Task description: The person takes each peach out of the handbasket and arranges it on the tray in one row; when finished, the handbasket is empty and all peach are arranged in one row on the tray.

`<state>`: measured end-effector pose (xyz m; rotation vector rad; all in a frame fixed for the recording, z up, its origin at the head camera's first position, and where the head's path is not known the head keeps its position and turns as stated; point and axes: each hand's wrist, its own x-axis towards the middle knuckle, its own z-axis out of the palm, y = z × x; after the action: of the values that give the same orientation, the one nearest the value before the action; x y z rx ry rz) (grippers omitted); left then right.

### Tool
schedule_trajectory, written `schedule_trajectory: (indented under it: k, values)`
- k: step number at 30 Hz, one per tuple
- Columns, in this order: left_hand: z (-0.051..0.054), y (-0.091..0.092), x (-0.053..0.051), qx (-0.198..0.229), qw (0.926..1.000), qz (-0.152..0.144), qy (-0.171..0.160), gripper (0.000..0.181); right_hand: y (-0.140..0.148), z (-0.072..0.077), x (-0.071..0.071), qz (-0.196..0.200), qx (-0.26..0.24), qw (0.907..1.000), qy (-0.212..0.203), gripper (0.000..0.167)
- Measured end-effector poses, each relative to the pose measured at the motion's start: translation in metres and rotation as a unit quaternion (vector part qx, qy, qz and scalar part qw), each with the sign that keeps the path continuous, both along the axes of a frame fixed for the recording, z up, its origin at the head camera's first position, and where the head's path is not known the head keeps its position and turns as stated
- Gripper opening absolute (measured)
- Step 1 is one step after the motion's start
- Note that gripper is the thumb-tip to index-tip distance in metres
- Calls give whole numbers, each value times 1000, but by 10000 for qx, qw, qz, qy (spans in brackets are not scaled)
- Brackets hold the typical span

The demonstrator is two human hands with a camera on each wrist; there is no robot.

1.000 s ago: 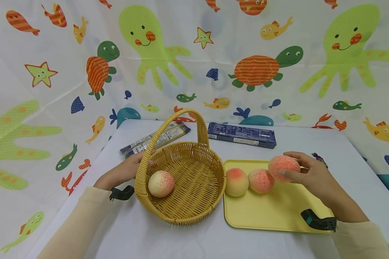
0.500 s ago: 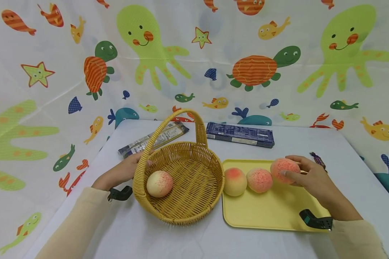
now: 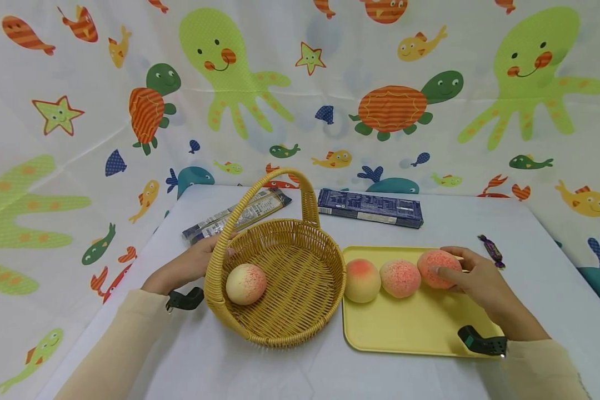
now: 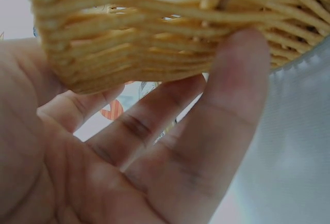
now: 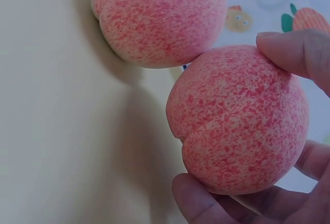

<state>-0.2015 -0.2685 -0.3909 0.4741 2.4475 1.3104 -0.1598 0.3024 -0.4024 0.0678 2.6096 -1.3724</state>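
Note:
A woven wicker basket (image 3: 300, 289) with an arched handle stands mid-table, with one pale, red-speckled peach (image 3: 246, 284) inside it. My left hand (image 3: 192, 264) holds the basket's left side; in the left wrist view its fingers (image 4: 237, 84) lie against the woven wall. Right of the basket lies a yellow tray (image 3: 395, 330). Near its back edge sit a yellow-and-red peach (image 3: 362, 280) and a pink speckled peach (image 3: 400, 279). My right hand (image 3: 480, 280) grips another pink peach (image 5: 240, 121) between thumb and fingers, low at the row's right end.
Behind the basket lie long foil-wrapped packets (image 3: 245, 215). A dark blue flat box (image 3: 370, 208) is at the table's back. Beyond the tray's back right corner rests a small purple-wrapped candy (image 3: 492, 251). A sea-animal print curtain (image 3: 280, 50) hangs behind the table.
My right hand has lowered its peach to the tray beside the other two, uncovering the candy. My left hand has stayed on the basket.

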Motion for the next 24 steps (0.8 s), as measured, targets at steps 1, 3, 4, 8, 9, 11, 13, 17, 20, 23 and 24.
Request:
schedule_trajectory:
  k: [1,3,4,8,9,11,13,17,20,23,24]
  values:
    - [0,0,0,-3,10000,-6,-7,49,0,-1,0,-20,31,10000,-18,72]
    - [0,0,0,9,10000,-17,-11,49,-1,-2,0,-41,102,9999,-31,72]
    - [0,0,0,6,10000,-30,-10,50,-1,-2,0,-47,129,9999,-38,72]
    - [0,-1,-1,37,10000,-57,2,48,-3,-2,2,-65,236,9997,-36,73]
    - [-1,-1,-1,54,10000,-66,-2,47,-3,-2,3,-70,255,9996,-29,73]
    - [-1,-1,-1,86,9999,-70,-11,46,-3,-2,4,-79,263,9996,-6,72]
    - [0,-1,-1,141,9999,-67,-51,46,-3,-3,4,-90,232,9997,23,72]
    - [0,-1,-1,177,9997,-46,-142,46,-2,-5,5,-81,129,9999,10,71]
    - [0,-1,-1,130,9998,-5,-128,44,-1,-6,6,-73,79,9999,-17,71]
    - [0,-1,0,79,9999,37,-79,41,-1,-6,7,-55,75,9999,-63,72]
    - [-1,-1,0,59,9999,56,-64,41,-1,-6,7,-37,82,9999,-84,72]
